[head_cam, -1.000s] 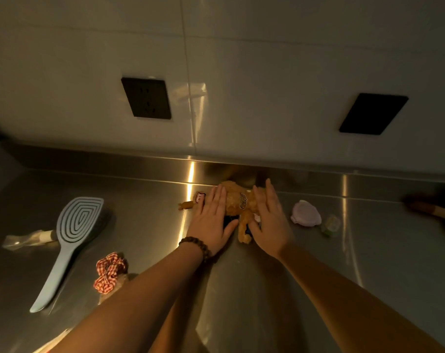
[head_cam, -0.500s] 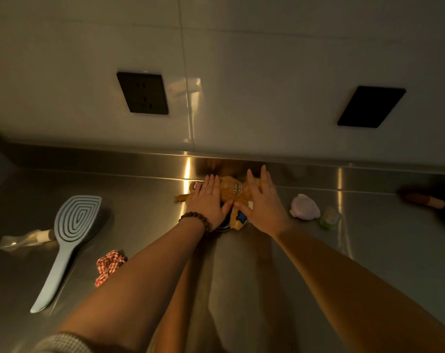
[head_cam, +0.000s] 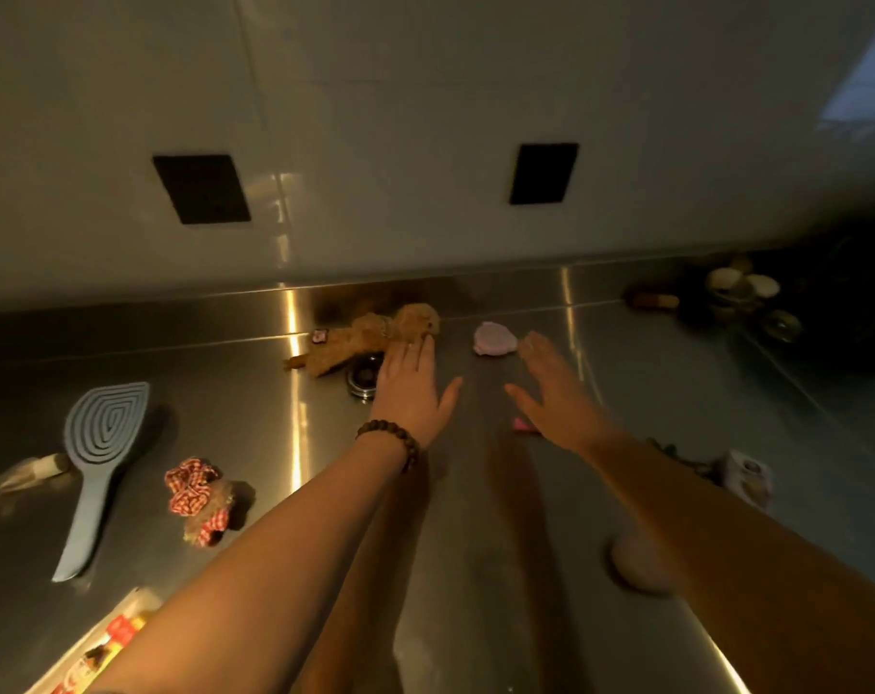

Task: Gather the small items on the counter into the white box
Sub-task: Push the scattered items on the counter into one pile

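Reaching out over the steel counter [head_cam: 475,568], both hands are flat and spread, fingers straight, holding nothing. The left hand [head_cam: 410,388], beaded bracelet [head_cam: 393,440] at the wrist, has its fingertips right at the brown plush toy [head_cam: 365,338] lying against the counter's back edge; whether they actually touch it, hard to call. Tucked just beside that hand and in front of the toy sits a small round metal tin [head_cam: 363,378]. The right hand [head_cam: 558,393] hovers apart from the left, fingertips just beside the pale pink pouch [head_cam: 494,339] near the back edge, and a small pink item [head_cam: 523,425] peeks out from under its palm. Over toward the left edge, the blue paddle hairbrush [head_cam: 95,458] lies with its handle pointing to the front, a clear-wrapped item [head_cam: 20,475] next to it, and the red checked scrunchie [head_cam: 195,498] a little nearer the middle. The white box [head_cam: 90,648] shows at the front left corner, coloured packets already inside. By the right forearm there's a small white packet [head_cam: 748,475] and a round flat disc [head_cam: 635,563]. 2 black sockets [head_cam: 201,188] sit on the wall behind.
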The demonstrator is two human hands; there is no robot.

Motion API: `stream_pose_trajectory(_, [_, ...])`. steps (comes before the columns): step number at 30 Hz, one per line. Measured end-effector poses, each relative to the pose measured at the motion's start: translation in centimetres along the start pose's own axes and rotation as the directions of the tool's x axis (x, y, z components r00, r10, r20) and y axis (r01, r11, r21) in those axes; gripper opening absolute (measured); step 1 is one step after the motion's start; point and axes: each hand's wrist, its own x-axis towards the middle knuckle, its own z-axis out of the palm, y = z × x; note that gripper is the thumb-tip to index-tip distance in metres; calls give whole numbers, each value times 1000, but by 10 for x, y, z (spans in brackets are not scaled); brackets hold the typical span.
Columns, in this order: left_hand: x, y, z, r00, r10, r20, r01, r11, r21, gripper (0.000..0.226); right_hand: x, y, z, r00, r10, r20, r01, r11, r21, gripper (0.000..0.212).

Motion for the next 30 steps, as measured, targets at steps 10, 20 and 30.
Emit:
stream_pose_trajectory(10, [-65,105,62,941,233,246,-215,972,-99,83,-161,78,-52,890,408,-202,-429,900,-75,55])
stream_pose_trajectory(20, [-117,200,122,775,394,495,-392,913,-112,126,-226,161,-53,791,596,-139,-612,772,-171,89])
stream_pose_trajectory(30, [-78,208,161,933,51,357,-96,989,109,130,-187,200,-34,894,438,95,-431,898,-87,90])
